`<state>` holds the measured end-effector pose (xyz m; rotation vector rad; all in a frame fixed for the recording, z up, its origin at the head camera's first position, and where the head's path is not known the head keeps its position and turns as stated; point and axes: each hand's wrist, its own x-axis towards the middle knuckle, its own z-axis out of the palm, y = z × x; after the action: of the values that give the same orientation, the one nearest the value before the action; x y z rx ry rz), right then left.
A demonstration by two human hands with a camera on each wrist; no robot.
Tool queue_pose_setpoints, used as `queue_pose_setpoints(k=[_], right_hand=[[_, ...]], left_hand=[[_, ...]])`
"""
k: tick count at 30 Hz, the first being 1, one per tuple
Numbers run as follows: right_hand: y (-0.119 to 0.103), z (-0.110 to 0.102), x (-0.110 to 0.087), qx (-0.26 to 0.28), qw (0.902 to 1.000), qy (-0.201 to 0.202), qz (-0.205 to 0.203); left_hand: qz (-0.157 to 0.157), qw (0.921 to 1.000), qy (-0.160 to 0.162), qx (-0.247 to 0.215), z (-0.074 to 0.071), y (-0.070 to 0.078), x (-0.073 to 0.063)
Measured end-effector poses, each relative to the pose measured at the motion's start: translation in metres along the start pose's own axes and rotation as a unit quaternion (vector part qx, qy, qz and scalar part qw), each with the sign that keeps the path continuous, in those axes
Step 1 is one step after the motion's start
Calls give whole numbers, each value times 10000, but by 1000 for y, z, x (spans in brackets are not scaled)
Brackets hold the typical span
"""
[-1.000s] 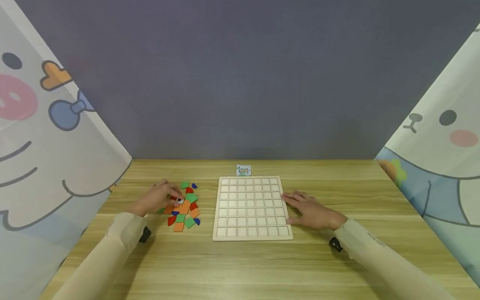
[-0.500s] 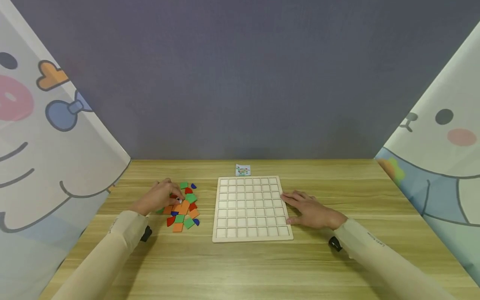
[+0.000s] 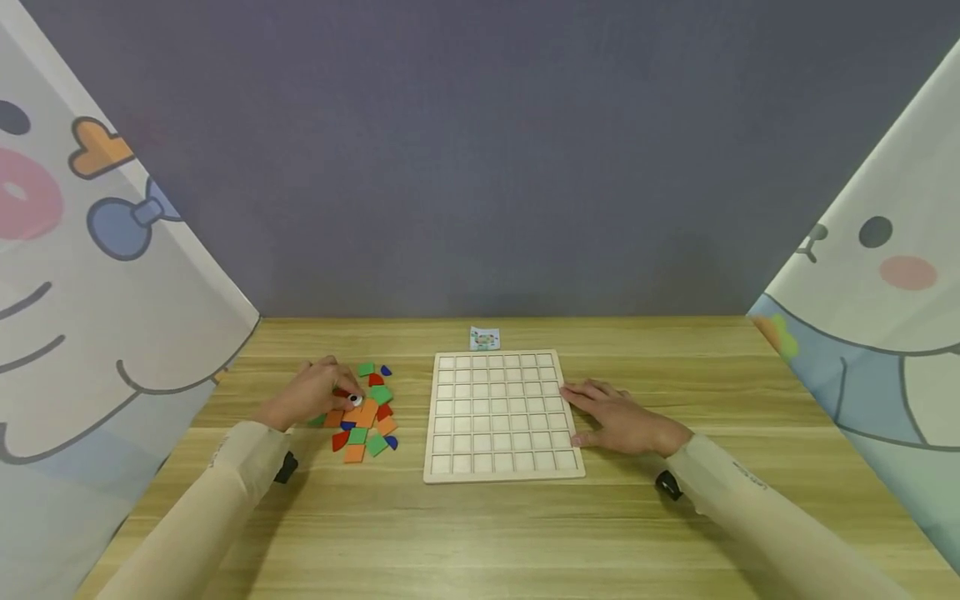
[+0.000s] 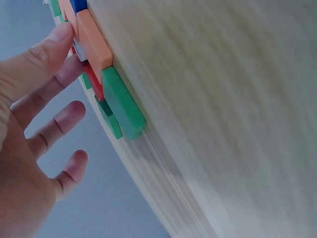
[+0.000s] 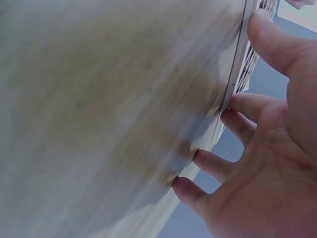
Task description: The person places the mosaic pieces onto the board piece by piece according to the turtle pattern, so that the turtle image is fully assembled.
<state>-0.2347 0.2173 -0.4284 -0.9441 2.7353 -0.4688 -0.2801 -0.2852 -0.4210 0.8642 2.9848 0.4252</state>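
Observation:
My left hand [image 3: 311, 395] is over a loose pile of flat coloured pieces at the left. Its thumb and index finger pinch a small white disc [image 3: 356, 400] with a black dot, like an eye. Right beside it lie orange pieces [image 3: 367, 413], a green piece [image 4: 124, 104] and a red piece [image 4: 94, 82]. In the left wrist view the other fingers stand apart from the pile. A pale wooden grid board [image 3: 429, 450] lies in the middle. My right hand [image 3: 622, 423] rests at its right edge, thumb and fingertips against the frame and the table.
Behind the board lies a small printed card [image 3: 484, 339]. Near the pile's outer edge are blue half-round pieces [image 3: 392, 443] and a green square [image 3: 366, 369]. A grey panel [image 3: 495, 167] rises at the table's back, with cartoon-printed sheets [image 3: 172, 325] on both sides.
Both hands keep almost the same places beside the pile and the board. More of the white disc shows at the left fingertips than half a second ago. The head view has shifted slightly.

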Motion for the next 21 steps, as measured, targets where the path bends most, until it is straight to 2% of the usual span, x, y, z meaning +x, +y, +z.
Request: queue_pose_setpoints(k=[5,9,13,17,21], right_hand=[[0,0,0,35,10000,-56,37],[0,1,1,49,9999,-99,44],[0,1,2,47,9999,-103,37],[1,2,2,21,10000,-72,48],[1,3,2,21,9999,-92,81]], left_hand=[[59,9999,-52,82,2,-2,4],[-93,9998,-110,-113,1,-2,5],[-57,9998,-41,-205,0,-3,4],[35,9999,37,-90,0,-4,6],[-21,10000,74,35,1,-4,9]])
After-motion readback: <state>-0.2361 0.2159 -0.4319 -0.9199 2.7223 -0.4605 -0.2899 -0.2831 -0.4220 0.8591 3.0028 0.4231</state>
